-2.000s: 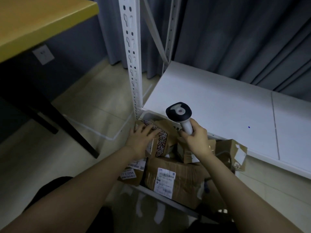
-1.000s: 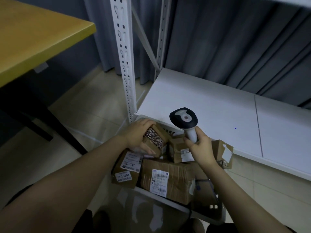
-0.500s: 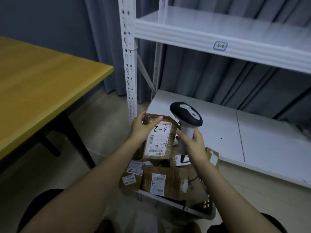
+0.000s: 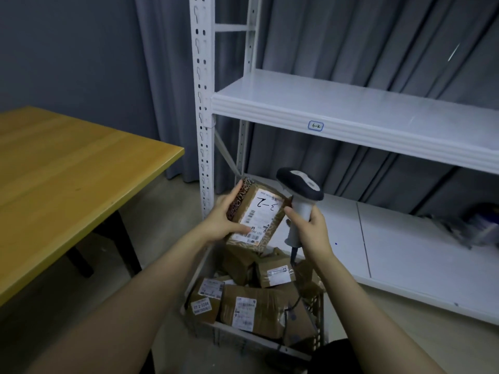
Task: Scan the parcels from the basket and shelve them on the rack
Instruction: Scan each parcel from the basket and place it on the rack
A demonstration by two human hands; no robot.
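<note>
Scan step: parcel (image 4: 259,214) held above the basket (image 4: 243,338).
Left hand (image 4: 222,221) clamps the parcel, label up; right hand (image 4: 312,229) grips the scanner (image 4: 299,184). Next: aim at the barcode, then shelve.

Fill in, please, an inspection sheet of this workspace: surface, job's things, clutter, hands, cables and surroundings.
Surface: beige floor bears the basket; the white rack stands behind it.
Job's things: hand-marked parcel held above the basket, label up; brown parcels piled in the basket; scanner beside the held one.
Clutter: a blurred bluish thing on the lower shelf, cannot tell what.
Hands: left hand grips the hand-marked parcel; right hand grips the scanner's handle.
Cables: dark cable hangs from the scanner's handle toward the basket.
Surroundings: wooden table at left, grey curtain behind the rack, shelf tag reading 6-2.
</note>
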